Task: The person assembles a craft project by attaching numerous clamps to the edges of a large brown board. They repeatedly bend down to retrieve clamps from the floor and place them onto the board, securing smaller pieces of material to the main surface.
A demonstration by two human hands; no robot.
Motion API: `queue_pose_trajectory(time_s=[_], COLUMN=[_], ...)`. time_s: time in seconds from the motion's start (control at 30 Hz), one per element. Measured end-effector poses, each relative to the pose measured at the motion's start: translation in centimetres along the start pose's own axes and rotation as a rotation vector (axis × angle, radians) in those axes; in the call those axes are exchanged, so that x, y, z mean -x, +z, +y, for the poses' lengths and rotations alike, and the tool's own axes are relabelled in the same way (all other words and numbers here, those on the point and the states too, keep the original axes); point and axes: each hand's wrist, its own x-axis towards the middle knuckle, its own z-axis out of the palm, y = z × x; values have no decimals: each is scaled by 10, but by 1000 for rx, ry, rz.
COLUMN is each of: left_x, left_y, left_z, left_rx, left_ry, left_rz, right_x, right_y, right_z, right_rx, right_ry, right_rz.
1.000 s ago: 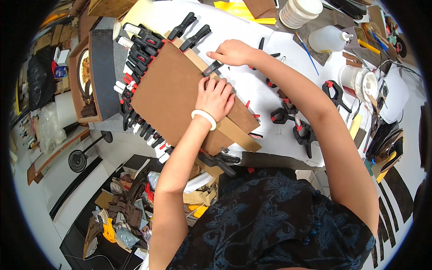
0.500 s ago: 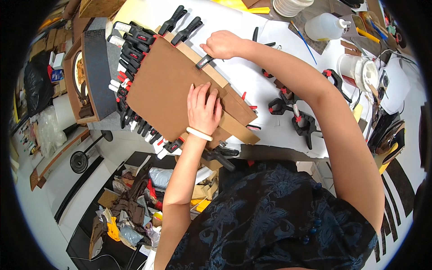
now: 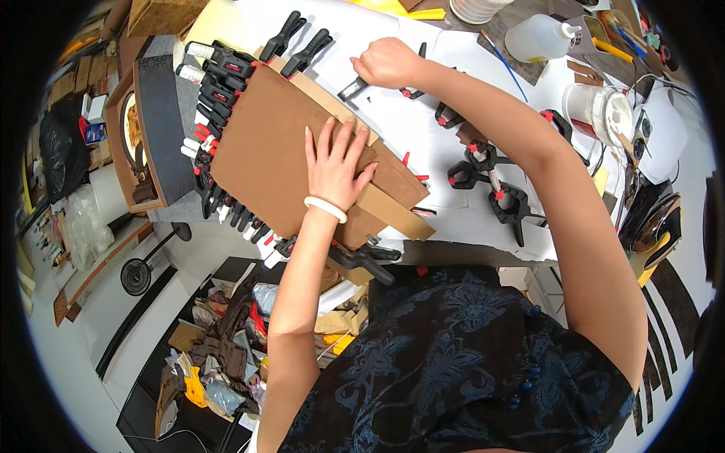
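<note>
My left hand (image 3: 336, 167) lies flat with spread fingers on a brown leather-like panel (image 3: 264, 143), near its right-hand side. Along that side run pale wooden strips (image 3: 325, 94). My right hand (image 3: 389, 63) is closed round a black spring clamp (image 3: 353, 89), whose grey jaw end shows just off the strip, apparently apart from it. Its handles are mostly hidden by the fingers. Two black clamps (image 3: 306, 53) grip the panel's far edge. Several black, white and red clamps (image 3: 219, 94) line its left and near sides. A larger black clamp (image 3: 366, 260) sits at the near corner.
Loose black clamps (image 3: 510, 208) lie on white paper to the right. Beyond them are a squeeze bottle (image 3: 540, 38), a white tub (image 3: 604, 113) and a blue brush (image 3: 504, 66). An open case (image 3: 155, 136) stands at left. Scraps (image 3: 215, 355) fill the lower left.
My right hand has moved slightly up and right, drawing the clamp off the panel's edge strip. My left hand has shifted a little left and up, its fingers more spread.
</note>
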Motion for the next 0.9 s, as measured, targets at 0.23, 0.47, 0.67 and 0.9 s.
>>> queue_pose_trajectory(time_s=[0.23, 0.47, 0.67, 0.9], left_x=[-20, -29, -29, -27], left_y=[1, 6, 9, 11], left_z=[-6, -10, -11, -11], left_rx=[-91, -59, -13, -6], left_ry=[104, 184, 178, 181], left_rz=[-92, -50, -47, -31], right_x=[-1, -1, -7, -13], right_y=[20, 25, 13, 20], right_z=[-15, -18, -10, -22], right_rx=[-115, -101, 33, 200], right_ry=[50, 106, 147, -78], right_rz=[-18, -13, 228, 475])
